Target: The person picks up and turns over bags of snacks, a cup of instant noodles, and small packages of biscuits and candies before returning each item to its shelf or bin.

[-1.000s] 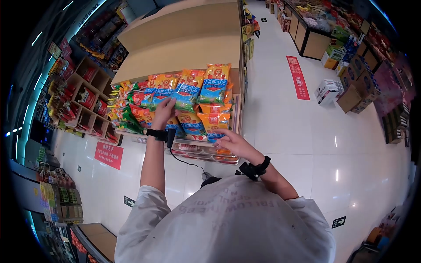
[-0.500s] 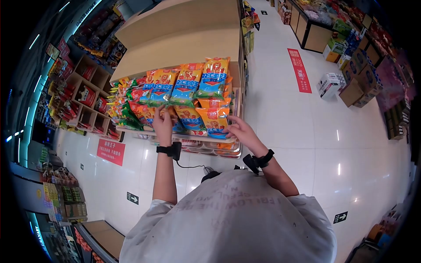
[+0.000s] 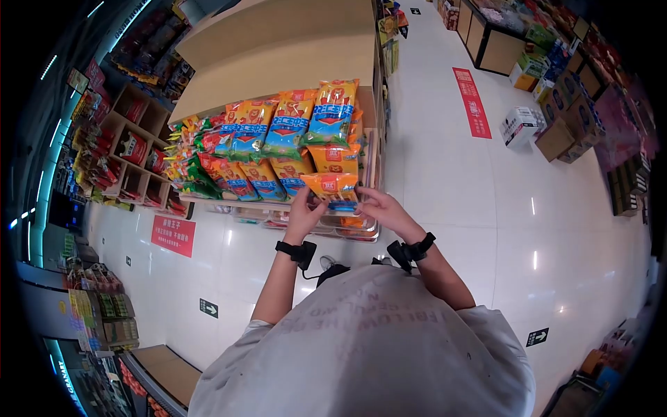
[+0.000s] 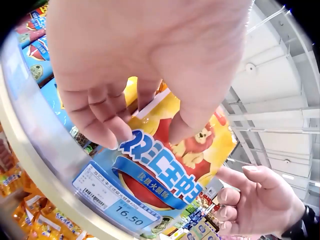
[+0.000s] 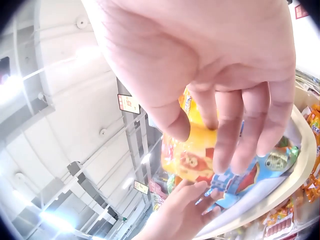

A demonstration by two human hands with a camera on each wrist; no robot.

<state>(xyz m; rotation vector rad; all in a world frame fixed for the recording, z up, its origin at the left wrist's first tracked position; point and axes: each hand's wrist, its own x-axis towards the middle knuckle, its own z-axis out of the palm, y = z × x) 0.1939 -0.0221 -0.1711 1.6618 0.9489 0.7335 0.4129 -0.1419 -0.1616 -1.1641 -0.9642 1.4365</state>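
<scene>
At the shelf's front right corner, an orange and blue bag of ham sausages (image 3: 332, 186) with a lion printed on it leans forward, behind a 16.50 price label (image 4: 120, 200). My left hand (image 3: 306, 214) pinches the bag's left edge, thumb across its printed front. On the other side, my right hand (image 3: 386, 212) has its fingertips right at the bag's right edge. The right thumb stands apart from the edge in the left wrist view, and the fingers are loosely bent. Behind the bag, matching bags (image 3: 288, 125) stand in two rows.
The wooden display shelf (image 3: 278, 59) rises in steps behind the bags. Below its lip are clear bins (image 3: 347, 233) of orange packets. Green and red packets (image 3: 198, 177) fill the left end. Cartons (image 3: 521, 127) stand on the tiled floor (image 3: 451, 208) to the right.
My left hand has left the upper row of bags and come down right to the front corner bag. That bag now tips forward. The right hand stays beside it.
</scene>
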